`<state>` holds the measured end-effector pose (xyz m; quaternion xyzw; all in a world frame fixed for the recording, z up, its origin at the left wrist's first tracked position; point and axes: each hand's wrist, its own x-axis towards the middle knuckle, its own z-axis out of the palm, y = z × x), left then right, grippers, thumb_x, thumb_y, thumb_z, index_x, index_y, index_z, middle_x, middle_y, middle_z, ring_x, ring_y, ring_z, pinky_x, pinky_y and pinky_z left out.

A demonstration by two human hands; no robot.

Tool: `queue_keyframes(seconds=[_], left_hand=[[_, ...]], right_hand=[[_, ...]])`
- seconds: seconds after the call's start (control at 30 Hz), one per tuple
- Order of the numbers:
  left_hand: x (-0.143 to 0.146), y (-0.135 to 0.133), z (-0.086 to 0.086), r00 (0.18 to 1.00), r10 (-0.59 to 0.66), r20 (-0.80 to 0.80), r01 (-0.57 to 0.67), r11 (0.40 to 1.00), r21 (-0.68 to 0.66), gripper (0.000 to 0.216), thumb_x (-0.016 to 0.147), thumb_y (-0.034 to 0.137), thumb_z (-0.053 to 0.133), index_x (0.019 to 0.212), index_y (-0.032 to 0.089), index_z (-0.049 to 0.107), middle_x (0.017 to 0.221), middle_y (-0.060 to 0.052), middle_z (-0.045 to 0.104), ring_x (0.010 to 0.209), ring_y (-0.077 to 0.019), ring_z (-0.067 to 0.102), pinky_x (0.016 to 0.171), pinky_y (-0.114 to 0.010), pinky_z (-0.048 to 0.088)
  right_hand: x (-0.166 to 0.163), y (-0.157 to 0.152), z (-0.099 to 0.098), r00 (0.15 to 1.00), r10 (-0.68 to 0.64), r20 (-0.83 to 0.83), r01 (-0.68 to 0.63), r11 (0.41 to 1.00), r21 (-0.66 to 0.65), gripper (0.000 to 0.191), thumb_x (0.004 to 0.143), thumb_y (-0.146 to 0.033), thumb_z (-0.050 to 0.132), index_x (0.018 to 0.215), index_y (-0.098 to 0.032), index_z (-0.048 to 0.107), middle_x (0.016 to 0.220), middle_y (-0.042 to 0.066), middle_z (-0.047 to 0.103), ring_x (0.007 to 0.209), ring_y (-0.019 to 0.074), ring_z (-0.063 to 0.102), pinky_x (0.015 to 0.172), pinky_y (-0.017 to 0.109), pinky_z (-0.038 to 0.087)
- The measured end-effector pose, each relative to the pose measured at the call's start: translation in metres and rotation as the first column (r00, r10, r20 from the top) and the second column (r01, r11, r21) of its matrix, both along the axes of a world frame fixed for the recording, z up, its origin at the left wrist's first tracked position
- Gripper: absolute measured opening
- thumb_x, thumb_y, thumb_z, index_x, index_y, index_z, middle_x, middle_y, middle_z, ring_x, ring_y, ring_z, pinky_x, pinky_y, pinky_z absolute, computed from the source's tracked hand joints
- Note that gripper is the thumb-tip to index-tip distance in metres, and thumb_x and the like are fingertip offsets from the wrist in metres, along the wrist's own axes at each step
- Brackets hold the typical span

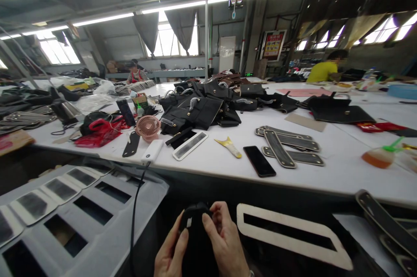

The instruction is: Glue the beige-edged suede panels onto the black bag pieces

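Low in the frame, both hands grip a black strap-shaped piece [194, 225] with a rounded top end. My left hand [169, 253] curls round its left edge, thumb along the side. My right hand [224, 238] pinches the right edge near the top, fingers bent over it. The piece's lower part is hidden between my palms. A pale stencil frame [289, 248] with a long slot lies just right of my hands.
White worktable [342, 168] ahead holds a black phone [259, 160], several dark straps [286, 146], a pink fan [147, 127], a power bank [152, 151] with cable, a glue bottle [379, 156] and heaped black bags [202, 105]. Stencil trays [65, 207] lie left. Other people sit far back.
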<state>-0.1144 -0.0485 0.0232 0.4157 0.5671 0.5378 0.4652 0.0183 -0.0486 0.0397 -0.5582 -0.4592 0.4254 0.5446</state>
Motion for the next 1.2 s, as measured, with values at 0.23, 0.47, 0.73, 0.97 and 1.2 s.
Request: queue_keyframes(seconds=[0.23, 0.47, 0.73, 0.97, 1.2], left_hand=[[-0.003, 0.002, 0.0, 0.995, 0.002, -0.096, 0.008, 0.995, 0.1, 0.055, 0.072, 0.065, 0.066, 0.108, 0.024, 0.072, 0.104, -0.002, 0.069, 0.104, -0.0222, 0.062, 0.088, -0.021, 0.049], [0.001, -0.005, -0.003, 1.0, 0.024, -0.012, -0.024, 0.999, 0.047, 0.054, 0.069, 0.066, 0.07, 0.105, 0.025, 0.074, 0.101, -0.001, 0.069, 0.103, -0.0232, 0.061, 0.09, -0.023, 0.047], [0.002, 0.001, 0.025, 0.999, -0.023, -0.039, 0.03, 0.981, 0.192, 0.037, 0.082, 0.055, 0.063, 0.105, 0.028, 0.072, 0.134, -0.001, 0.057, 0.135, -0.0266, 0.038, 0.115, -0.035, 0.026], [0.002, 0.006, 0.03, 0.966, -0.133, 0.223, 0.134, 0.991, 0.01, 0.039, 0.074, 0.055, 0.068, 0.098, 0.024, 0.069, 0.13, -0.005, 0.06, 0.123, -0.0332, 0.052, 0.109, -0.045, 0.036], [0.004, 0.007, 0.022, 0.969, -0.116, 0.219, 0.116, 0.993, 0.01, 0.04, 0.071, 0.057, 0.069, 0.096, 0.025, 0.069, 0.12, -0.004, 0.066, 0.128, -0.0318, 0.046, 0.112, -0.043, 0.032]], right_hand=[[-0.001, 0.006, 0.004, 0.998, -0.008, -0.061, 0.007, 1.0, -0.011, 0.025, 0.088, -0.045, 0.052, 0.083, -0.021, 0.047, 0.07, -0.003, 0.048, 0.062, 0.0132, 0.044, 0.056, 0.025, 0.036], [-0.004, 0.001, 0.016, 1.0, 0.005, -0.028, -0.005, 1.0, 0.01, 0.025, 0.089, -0.04, 0.049, 0.075, -0.02, 0.045, 0.064, -0.003, 0.047, 0.057, 0.0118, 0.043, 0.052, 0.024, 0.033], [-0.007, -0.009, 0.022, 0.99, 0.042, -0.138, -0.039, 0.999, 0.025, 0.025, 0.088, -0.04, 0.054, 0.076, -0.019, 0.049, 0.065, -0.003, 0.05, 0.057, 0.0103, 0.044, 0.053, 0.023, 0.035], [0.009, -0.014, 0.026, 0.926, 0.163, -0.339, -0.185, 0.982, -0.033, 0.028, 0.089, -0.043, 0.053, 0.084, -0.017, 0.056, 0.054, -0.006, 0.047, 0.039, 0.0048, 0.036, 0.037, 0.017, 0.023], [0.021, 0.001, 0.029, 0.936, 0.256, -0.24, -0.28, 0.957, -0.071, 0.02, 0.084, -0.034, 0.055, 0.073, -0.017, 0.052, 0.048, -0.008, 0.047, 0.03, 0.0062, 0.043, 0.029, 0.015, 0.025]])
